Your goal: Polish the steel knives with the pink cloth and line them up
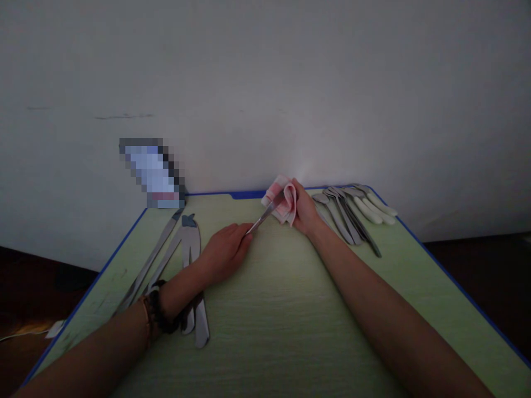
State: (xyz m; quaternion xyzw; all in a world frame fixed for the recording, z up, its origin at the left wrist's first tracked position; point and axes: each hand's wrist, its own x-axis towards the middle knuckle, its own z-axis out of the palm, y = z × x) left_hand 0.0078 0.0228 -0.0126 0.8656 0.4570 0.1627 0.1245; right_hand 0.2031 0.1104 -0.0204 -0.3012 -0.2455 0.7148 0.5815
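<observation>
A slim metal piece of cutlery (260, 220) slants up above the table, between my two hands. Its near end is in my closed left hand (226, 251). The far end widens and runs into a pink and white cloth (283, 194), which hides its tip, so I cannot tell the exact kind. My right hand (306, 210) is closed around that cloth, pressing it about the cutlery. Several long metal utensils (200, 320) lie beneath and beside my left forearm. Just right of my right hand, metal spoons (332, 209) lie in a bunch.
Light green and blue-edged, the table (265, 331) stands against a pale wall (265, 88). A blurred-out screen (151, 171) leans at its back left corner. Cutlery with cream handles (369, 210) lies at the back right. A white cable (25, 334) is on the floor at left.
</observation>
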